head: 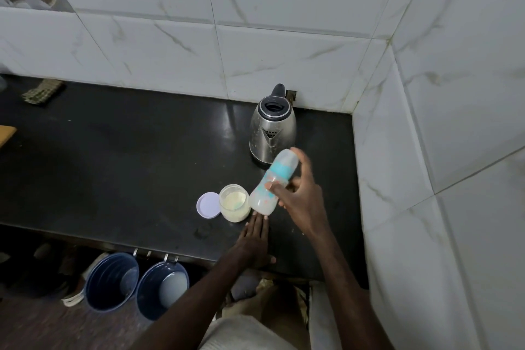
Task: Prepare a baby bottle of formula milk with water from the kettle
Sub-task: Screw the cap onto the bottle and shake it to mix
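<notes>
While the right hand (298,193) holds the clear plastic baby bottle with the turquoise collar and cap (272,182) tilted above the black stone surface (127,156), the step in hand looks like mixing: the bottle is capped, its lower part looks milky white, and its outline is slightly blurred, which suggests shaking, though that is a judgement. The fingers (274,186) and thumb wrap around the bottle's middle, closed on it firmly, with its base pointing near-left and its cap toward the far right.

The left hand (252,241) lies flat on the surface just near of the bottle, fingers straight and pressed together, holding nothing; its fingertips reach close to the small open glass jar of pale formula powder (234,202). The jar's round lilac lid (208,205) lies just left of it, touching or nearly so. The steel electric kettle with the black lid and handle (272,131) stands farther back, near the tiled wall, lid shut.

Next, the bottle probably needs to be checked for lumps and set upright; the open jar then calls for its lid. The powder sits close to the moving bottle, so a careless swing could knock it.
</notes>
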